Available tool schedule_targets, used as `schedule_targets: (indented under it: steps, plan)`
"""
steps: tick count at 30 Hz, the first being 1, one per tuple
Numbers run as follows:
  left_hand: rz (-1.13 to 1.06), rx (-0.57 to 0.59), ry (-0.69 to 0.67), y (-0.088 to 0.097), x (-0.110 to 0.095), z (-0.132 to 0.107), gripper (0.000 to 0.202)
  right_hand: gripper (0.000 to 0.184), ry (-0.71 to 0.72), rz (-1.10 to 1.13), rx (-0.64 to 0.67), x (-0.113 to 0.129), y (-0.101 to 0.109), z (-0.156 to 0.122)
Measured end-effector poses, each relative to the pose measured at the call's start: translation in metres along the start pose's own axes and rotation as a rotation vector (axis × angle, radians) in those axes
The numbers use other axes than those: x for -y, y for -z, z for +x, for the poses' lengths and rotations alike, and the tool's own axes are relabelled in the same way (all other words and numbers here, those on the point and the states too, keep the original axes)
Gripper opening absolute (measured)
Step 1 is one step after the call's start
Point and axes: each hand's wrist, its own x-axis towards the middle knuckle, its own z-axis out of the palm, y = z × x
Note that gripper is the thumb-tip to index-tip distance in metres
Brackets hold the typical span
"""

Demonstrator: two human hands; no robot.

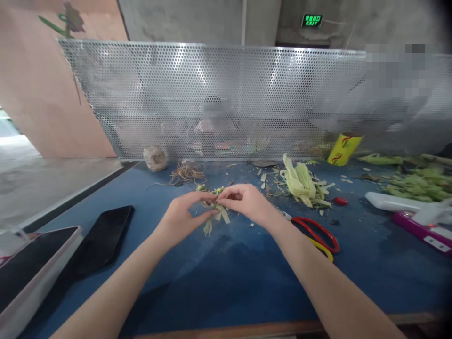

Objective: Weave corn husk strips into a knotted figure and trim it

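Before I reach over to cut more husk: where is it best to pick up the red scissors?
Probably by the red scissors' loop handles, coming from the near right. The loops lie flat and open on the blue table, while the blade end is tucked under the right hand's wrist.

Even overhead light, soft focus, strong wide-angle bend.

Light falls from above and ahead: bright streaks of glare on the mesh screen (212, 99), daylight washing out the far left opening. The arms cast soft, faint shadows on the blue worktop (226, 282), darkest under the left hand (183, 214) and right hand (243, 202). The phone (100, 240) reads as flat black. Straight lines bow towards the edges; the top right corner darkens. Detail is smeared overall, worst at the right margin, and three patches behind the mesh are pixelated.
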Motion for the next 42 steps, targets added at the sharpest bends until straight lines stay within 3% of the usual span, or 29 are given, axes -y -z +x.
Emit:
schedule_targets:
  steps: [8,11,16,19,24,28,42]
  plan:
    - [-0.287,-0.048,0.185,-0.004,-0.001,0.001,0.018,0.008,0.329,-0.367,-0.270,-0.005,-0.013,-0.001]
    - [-0.203,-0.049,0.207,-0.004,-0.001,0.001,0.017,0.009,0.355,-0.544,-0.271,-0.005,-0.016,-0.004]
    - [0.066,-0.072,0.104,-0.005,0.000,-0.001,0.011,0.012,0.345,-0.996,-0.236,-0.004,-0.021,-0.007]
    - [0.044,-0.081,0.091,-0.006,-0.002,-0.003,0.009,0.012,0.391,-1.158,-0.301,-0.006,-0.024,-0.008]
    - [-0.393,0.018,0.199,-0.004,-0.005,-0.002,0.017,0.019,0.599,-1.181,-0.440,-0.006,-0.022,-0.008]
    - [-0.673,-0.034,0.314,-0.004,-0.003,0.001,0.020,0.025,0.741,-1.183,-0.463,-0.005,-0.020,-0.009]
    - [-0.453,0.012,0.303,0.001,-0.010,0.002,0.015,0.024,0.862,-1.312,-0.482,-0.007,-0.018,-0.011]
